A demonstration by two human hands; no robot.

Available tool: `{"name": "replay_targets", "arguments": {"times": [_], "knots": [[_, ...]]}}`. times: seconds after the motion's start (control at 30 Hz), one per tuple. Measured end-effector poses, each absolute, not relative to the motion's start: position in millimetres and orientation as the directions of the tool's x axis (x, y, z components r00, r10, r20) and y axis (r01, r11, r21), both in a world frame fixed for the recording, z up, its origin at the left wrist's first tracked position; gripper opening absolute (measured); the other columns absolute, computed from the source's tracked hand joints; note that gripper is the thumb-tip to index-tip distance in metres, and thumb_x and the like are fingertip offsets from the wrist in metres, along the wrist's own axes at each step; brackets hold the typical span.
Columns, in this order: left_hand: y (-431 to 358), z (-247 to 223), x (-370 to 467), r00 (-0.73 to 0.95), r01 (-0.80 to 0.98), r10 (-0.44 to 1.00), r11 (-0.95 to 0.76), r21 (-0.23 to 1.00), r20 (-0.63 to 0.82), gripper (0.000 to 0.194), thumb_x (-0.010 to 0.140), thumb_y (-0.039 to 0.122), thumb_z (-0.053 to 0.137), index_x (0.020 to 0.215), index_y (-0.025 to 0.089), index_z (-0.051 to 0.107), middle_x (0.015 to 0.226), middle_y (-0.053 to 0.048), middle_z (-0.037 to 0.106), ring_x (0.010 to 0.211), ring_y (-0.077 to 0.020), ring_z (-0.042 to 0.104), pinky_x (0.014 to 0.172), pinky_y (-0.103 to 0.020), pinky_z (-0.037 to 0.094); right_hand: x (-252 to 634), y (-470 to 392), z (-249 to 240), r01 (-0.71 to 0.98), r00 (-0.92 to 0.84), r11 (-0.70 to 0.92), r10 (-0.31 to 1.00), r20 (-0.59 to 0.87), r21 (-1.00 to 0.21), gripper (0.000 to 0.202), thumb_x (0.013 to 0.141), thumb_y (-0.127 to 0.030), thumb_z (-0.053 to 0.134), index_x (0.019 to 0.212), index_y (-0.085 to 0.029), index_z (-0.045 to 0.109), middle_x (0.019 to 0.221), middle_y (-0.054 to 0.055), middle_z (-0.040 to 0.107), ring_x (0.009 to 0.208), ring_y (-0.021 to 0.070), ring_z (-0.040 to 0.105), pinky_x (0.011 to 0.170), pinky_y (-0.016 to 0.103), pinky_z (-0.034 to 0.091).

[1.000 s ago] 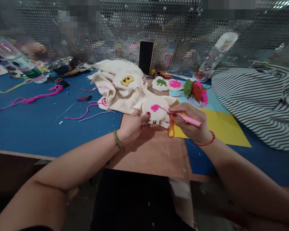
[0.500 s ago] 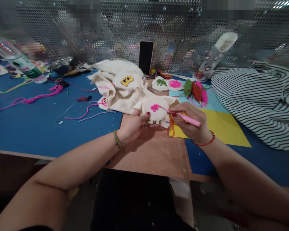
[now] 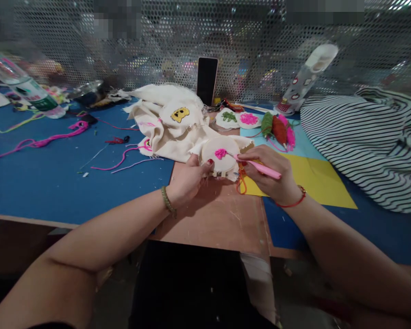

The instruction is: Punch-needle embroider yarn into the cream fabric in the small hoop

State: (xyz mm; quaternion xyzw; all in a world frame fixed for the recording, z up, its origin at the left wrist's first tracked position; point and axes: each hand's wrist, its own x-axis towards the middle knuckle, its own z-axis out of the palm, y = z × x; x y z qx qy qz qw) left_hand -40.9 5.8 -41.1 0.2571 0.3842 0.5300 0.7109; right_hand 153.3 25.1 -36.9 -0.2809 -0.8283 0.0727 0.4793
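Observation:
My left hand point(image 3: 192, 178) is closed on the lower left edge of an embroidery hoop point(image 3: 238, 160), thumb on the front. Cream cloth point(image 3: 214, 162) is stretched in the hoop, with a small tufted patch of pink yarn point(image 3: 220, 153) at its middle. In my right hand point(image 3: 272, 171) is a pink punch needle point(image 3: 265, 169), its thin tip at the right side of the pink patch. A loop of orange yarn point(image 3: 242, 185) hangs below the hoop by my right fingers. Behind the hoop lies a crumpled cream cloth point(image 3: 178, 141) bearing a yellow animal face point(image 3: 180, 114).
A phone point(image 3: 207, 80) leans on the perforated metal screen point(image 3: 246, 55). To the right are yarn bundles point(image 3: 279, 130), yellow paper point(image 3: 324, 185), a striped cloth point(image 3: 370, 141) and a tilted clear container point(image 3: 306, 77). Pink yarn point(image 3: 44, 142) and a water bottle point(image 3: 34, 93) are on the left.
The punch needle and my right hand have shifted slightly left and lie at a slightly flatter angle. My left hand and the hoop have hardly moved.

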Motion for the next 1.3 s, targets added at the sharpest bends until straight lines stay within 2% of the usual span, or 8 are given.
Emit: {"name": "replay_targets", "arguments": {"times": [0.1,0.27,0.57,0.73,0.9,1.13,1.3], "knots": [[5,-40,-40,0.118,-0.52,0.962,0.271,0.81,-0.246,0.028,0.082,0.005,0.062,0.104,0.021,0.055,0.114,-0.007,0.065,0.107,-0.0229,0.062,0.087,-0.041,0.059,153,26,-39,0.388,-0.363,0.827,0.543,0.757,-0.407,0.012,0.09,-0.021,0.059,0.097,-0.025,0.068,0.085,0.006,0.073,0.079,0.0215,0.068,0.07,0.039,0.054],[7,-43,-40,0.091,-0.432,0.975,0.223,0.874,-0.203,0.024,0.083,0.008,0.063,0.104,0.019,0.056,0.115,-0.007,0.064,0.104,-0.0213,0.062,0.085,-0.037,0.058,152,26,-41,0.448,-0.257,0.702,0.695,0.672,-0.554,0.013,0.092,-0.027,0.057,0.092,-0.022,0.07,0.081,0.005,0.073,0.072,0.0189,0.067,0.061,0.034,0.052],[9,-56,-45,0.055,-0.308,0.985,0.172,0.936,-0.163,0.014,0.082,0.014,0.067,0.093,0.02,0.06,0.102,-0.006,0.065,0.104,-0.02,0.06,0.089,-0.032,0.052,149,28,-40,0.46,-0.345,0.786,0.586,0.733,-0.413,0.011,0.09,-0.022,0.059,0.086,-0.026,0.067,0.077,0.002,0.071,0.071,0.0193,0.064,0.064,0.036,0.052],[10,-59,-46,0.115,-0.345,0.981,0.187,0.92,-0.157,0.019,0.081,0.013,0.067,0.096,0.023,0.059,0.103,-0.004,0.065,0.102,-0.0194,0.061,0.084,-0.03,0.055,149,30,-45,0.436,-0.338,0.758,0.637,0.693,-0.485,0.011,0.09,-0.022,0.06,0.084,-0.024,0.068,0.076,0.001,0.072,0.07,0.0173,0.066,0.064,0.033,0.052],[12,-54,-44,0.126,-0.349,0.973,0.224,0.91,-0.191,0.018,0.082,0.011,0.064,0.096,0.021,0.058,0.102,-0.005,0.065,0.092,-0.0183,0.063,0.076,-0.031,0.058,151,25,-42,0.404,-0.296,0.723,0.683,0.668,-0.56,0.012,0.091,-0.028,0.059,0.09,-0.022,0.07,0.082,0.003,0.074,0.07,0.0161,0.068,0.058,0.029,0.052],[17,-47,-44,0.121,-0.462,0.953,0.301,0.834,-0.277,0.026,0.08,0.003,0.058,0.099,0.02,0.054,0.103,-0.007,0.065,0.089,-0.0189,0.063,0.068,-0.03,0.06,157,21,-34,0.46,-0.296,0.781,0.584,0.756,-0.423,0.015,0.093,-0.028,0.056,0.088,-0.023,0.069,0.077,0.003,0.074,0.066,0.0172,0.069,0.056,0.03,0.053],[17,-41,-42,0.109,-0.467,0.942,0.33,0.821,-0.317,0.026,0.081,0.001,0.056,0.1,0.02,0.054,0.105,-0.007,0.065,0.09,-0.0184,0.063,0.069,-0.031,0.06,159,21,-32,0.481,-0.263,0.767,0.588,0.765,-0.424,0.019,0.094,-0.032,0.054,0.089,-0.022,0.07,0.079,0.005,0.074,0.069,0.0177,0.07,0.058,0.031,0.053]]}}
